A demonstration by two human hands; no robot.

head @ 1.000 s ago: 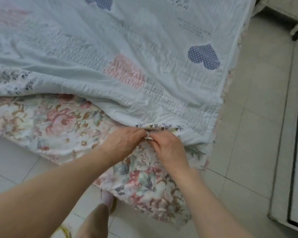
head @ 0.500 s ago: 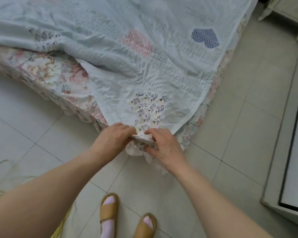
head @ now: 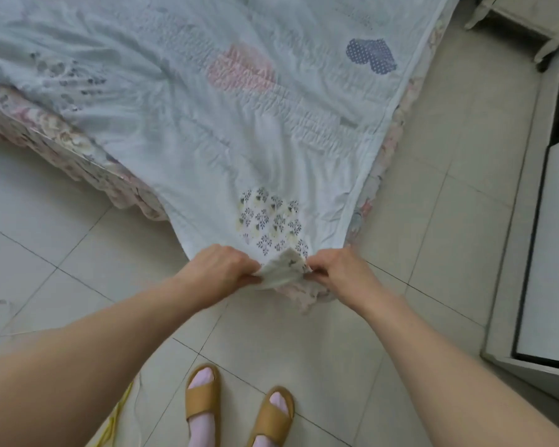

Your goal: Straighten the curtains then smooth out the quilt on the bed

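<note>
A pale blue quilt (head: 207,124) with heart patches in pink, navy and floral print covers the bed. Its near corner is stretched out past the bed's corner, over the floor. My left hand (head: 221,269) and my right hand (head: 339,269) each pinch that corner, a hand's width apart, with a folded bit of fabric between them. Creases fan out from the corner across the quilt. A floral bed sheet (head: 62,137) shows along the left side and below the right edge. No curtains are in view.
White floor tiles (head: 46,240) surround the bed corner. My feet in tan sandals (head: 204,401) stand just behind the hands. A white cabinet with a dark-framed door (head: 549,253) runs along the right. A small white stand (head: 513,14) is at the top right.
Both hands have pulled the quilt corner toward me and off the bed's corner, covering most of the floral sheet. The hands have moved slightly apart. I have stepped back.
</note>
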